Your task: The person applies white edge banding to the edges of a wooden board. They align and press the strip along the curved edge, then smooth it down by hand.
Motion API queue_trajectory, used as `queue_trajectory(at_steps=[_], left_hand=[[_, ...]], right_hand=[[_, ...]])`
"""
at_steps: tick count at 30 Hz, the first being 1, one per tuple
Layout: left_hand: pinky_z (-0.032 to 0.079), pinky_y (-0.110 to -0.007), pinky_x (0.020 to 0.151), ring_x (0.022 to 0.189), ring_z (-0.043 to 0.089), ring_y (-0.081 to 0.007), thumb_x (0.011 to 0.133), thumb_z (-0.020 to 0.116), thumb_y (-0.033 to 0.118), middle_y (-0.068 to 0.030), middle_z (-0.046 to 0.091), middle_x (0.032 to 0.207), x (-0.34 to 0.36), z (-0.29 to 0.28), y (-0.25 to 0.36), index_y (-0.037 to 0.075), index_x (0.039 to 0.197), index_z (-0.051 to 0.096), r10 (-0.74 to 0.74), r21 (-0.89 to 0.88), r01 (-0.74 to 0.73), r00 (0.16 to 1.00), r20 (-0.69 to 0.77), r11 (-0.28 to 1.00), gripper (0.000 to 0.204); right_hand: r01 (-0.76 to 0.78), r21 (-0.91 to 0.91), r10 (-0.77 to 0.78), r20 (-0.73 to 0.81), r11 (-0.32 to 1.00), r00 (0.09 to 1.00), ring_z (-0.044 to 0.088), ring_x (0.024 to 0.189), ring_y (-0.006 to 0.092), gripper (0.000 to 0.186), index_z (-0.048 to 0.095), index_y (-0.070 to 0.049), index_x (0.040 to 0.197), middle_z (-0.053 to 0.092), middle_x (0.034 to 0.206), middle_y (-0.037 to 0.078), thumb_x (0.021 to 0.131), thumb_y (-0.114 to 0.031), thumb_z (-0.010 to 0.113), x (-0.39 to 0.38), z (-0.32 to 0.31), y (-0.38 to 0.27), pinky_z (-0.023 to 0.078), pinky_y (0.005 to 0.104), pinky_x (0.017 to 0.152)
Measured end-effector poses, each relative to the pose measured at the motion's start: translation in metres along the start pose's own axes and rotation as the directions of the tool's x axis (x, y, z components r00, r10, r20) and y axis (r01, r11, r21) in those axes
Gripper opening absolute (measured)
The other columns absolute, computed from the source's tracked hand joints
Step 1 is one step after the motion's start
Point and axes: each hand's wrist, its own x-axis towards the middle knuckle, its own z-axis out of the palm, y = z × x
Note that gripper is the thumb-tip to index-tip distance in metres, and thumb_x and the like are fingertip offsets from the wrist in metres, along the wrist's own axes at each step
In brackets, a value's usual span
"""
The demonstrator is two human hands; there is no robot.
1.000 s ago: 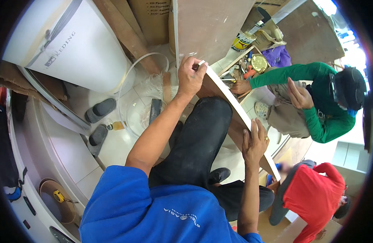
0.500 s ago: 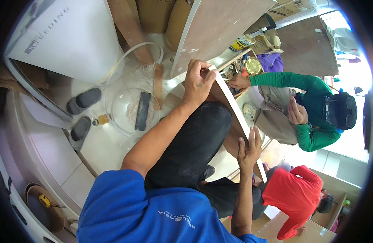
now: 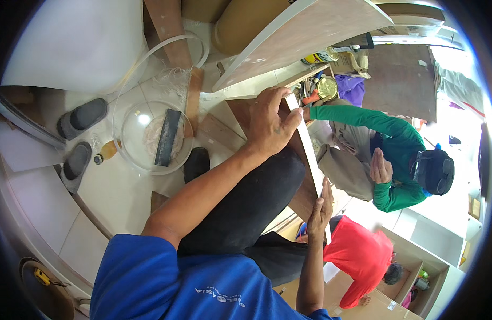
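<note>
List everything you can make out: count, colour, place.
board: 1, brown, white-edged, centre
panel: 1, brownish, upper centre
package: 1, white, upper left
slippers: 2, grey, left floor
bottle: 1, amber, beside slippers
dish: 1, clear, left floor
bar: 1, black, within dish's outline
tub: 1, brown, lower left
tape measure: 1, yellow, in tub
tool tray: 1, brown, upper right
cloth: 1, purple, beside tool tray
co-workers: 2, green and red tops, right
left hand: 1, bare, gripping board's upper end
right hand: 1, bare, on board

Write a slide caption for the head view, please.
Left hand gripping a white-edged board near one end, right hand farther along its edge, a green-sleeved co-worker nearby.
</note>
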Motion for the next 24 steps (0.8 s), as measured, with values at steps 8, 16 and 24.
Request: queue_trajectory(at_steps=[8,16,24], left_hand=[[0.054,-0.045,0.093,0.102,0.070,-0.0374,0.093,0.077,0.019,-0.0226,0.071,0.111,0.004,-0.004,-0.001,-0.004,0.124,0.064,0.018,-0.019,-0.018,1.000,-0.006,1.000,0.041],[0.054,-0.049,0.093,0.101,0.070,-0.0413,0.089,0.079,0.021,-0.0227,0.073,0.111,0.003,-0.008,-0.003,-0.003,0.119,0.068,-0.007,-0.028,0.007,1.000,-0.027,1.000,0.040],[0.055,-0.048,0.089,0.098,0.071,-0.0401,0.088,0.079,0.019,-0.0210,0.074,0.110,0.005,-0.001,-0.007,-0.002,0.117,0.069,0.040,0.030,-0.037,0.995,-0.088,0.999,0.037]], right_hand=[[-0.027,0.041,0.024,0.074,0.999,0.997,0.057,0.143,0.0404,0.059,0.053,-0.001,0.157,0.059,0.155,0.026,0.114,-0.042,0.052,0.052,0.006,-0.060,0.041,0.0485,0.120],[0.099,-0.024,-0.092,0.223,0.995,0.970,0.070,0.103,0.0495,0.051,0.056,-0.002,0.152,0.072,0.110,0.032,0.110,-0.032,0.060,0.130,0.041,-0.124,0.053,0.0516,0.092],[0.179,0.060,-0.188,0.224,0.982,0.956,0.071,0.104,0.0513,0.050,0.053,-0.004,0.156,0.071,0.113,0.035,0.112,-0.027,0.058,0.136,0.041,-0.123,0.054,0.0502,0.092]])
